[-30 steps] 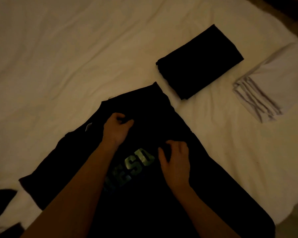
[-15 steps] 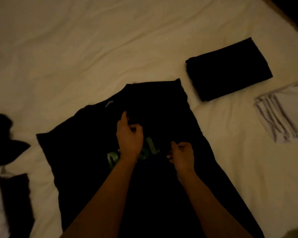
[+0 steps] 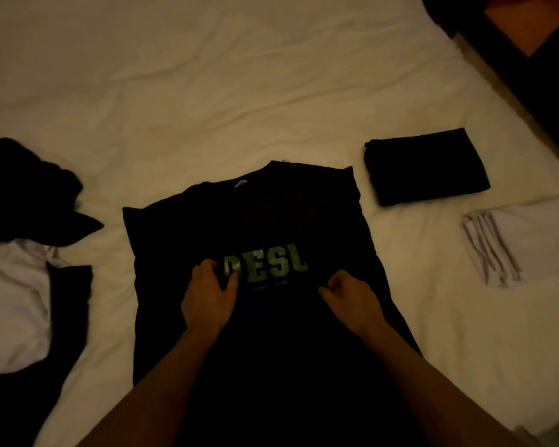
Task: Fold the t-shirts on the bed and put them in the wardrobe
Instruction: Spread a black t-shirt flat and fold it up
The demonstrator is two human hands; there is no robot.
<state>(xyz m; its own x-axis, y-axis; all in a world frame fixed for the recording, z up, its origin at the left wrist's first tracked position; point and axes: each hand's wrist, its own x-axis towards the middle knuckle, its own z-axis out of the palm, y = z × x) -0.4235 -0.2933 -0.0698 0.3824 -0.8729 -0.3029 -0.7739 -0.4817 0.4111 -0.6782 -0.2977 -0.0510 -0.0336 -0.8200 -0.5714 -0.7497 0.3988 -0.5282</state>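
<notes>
T-shirt (image 3: 265, 221), black with green letters, lies flat on the bed (image 3: 207, 91), its long axis running from me to the collar. My left hand (image 3: 207, 298) and right hand (image 3: 352, 301) each pinch the chest cloth, equally near.

matt black cloth t-shirt (image 3: 255, 227) (glossy lettering), creased bedsheet (image 3: 207, 91)

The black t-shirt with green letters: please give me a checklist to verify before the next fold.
1. Black t-shirt lies print side up on the bed: ok.
2. Shirt lies smooth: cannot tell, too dark.
3. Left hand and right hand both rest on the shirt: ok.
4. Folded black pile and folded white pile lie apart from the shirt: ok.
5. Unfolded clothes on the left do not touch the shirt: ok.
</notes>
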